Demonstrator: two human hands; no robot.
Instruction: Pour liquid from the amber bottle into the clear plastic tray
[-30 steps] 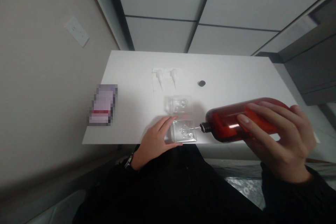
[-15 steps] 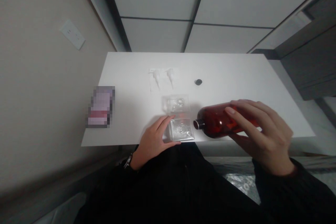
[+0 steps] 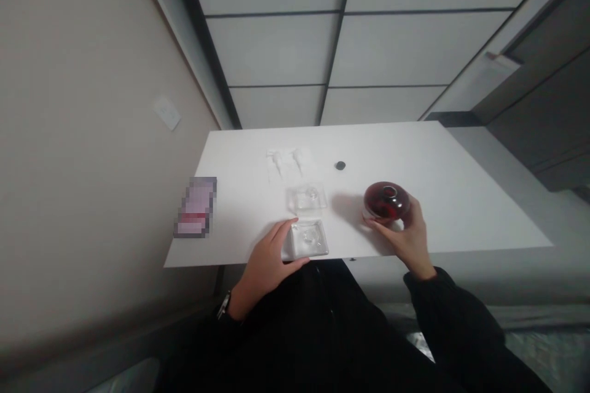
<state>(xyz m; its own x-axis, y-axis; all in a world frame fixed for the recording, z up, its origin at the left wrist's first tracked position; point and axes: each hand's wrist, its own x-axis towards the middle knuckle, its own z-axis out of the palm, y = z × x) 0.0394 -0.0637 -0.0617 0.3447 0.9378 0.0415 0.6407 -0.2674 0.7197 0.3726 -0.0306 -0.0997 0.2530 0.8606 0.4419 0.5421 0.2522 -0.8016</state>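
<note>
I see the amber bottle [image 3: 386, 201] standing upright on the white table [image 3: 461, 196], viewed from above so its open neck faces the camera. The right hand [image 3: 405, 236] is wrapped around the bottle's near side, at about 5 o'clock from it, fingers curled against the body, gripping it. No cap on the neck as far as I can tell.

The left hand [image 3: 267, 261] sits at the table's near edge, fingers and thumb pinching the left side of the near clear container [image 3: 308, 239], holding it in place. That container is square, transparent, open at the top, right at the table's front edge. Whether there is liquid in it I cannot tell.

A second clear container [image 3: 308, 198] sits just beyond the first, at 12 o'clock from it, near but apart. Neither hand touches it.

Further back, at 12 o'clock again, two white pump heads [image 3: 288, 163] lie side by side on a pale sheet. A small black cap [image 3: 340, 166] lies at 1 o'clock from the far container, and at 10 o'clock from the bottle, well apart from both.

A blurred card or box [image 3: 196, 207] lies at the table's left edge, at 9 o'clock from the containers. A watch shows at the left wrist [image 3: 224, 304]. Dark sleeves on both arms.
</note>
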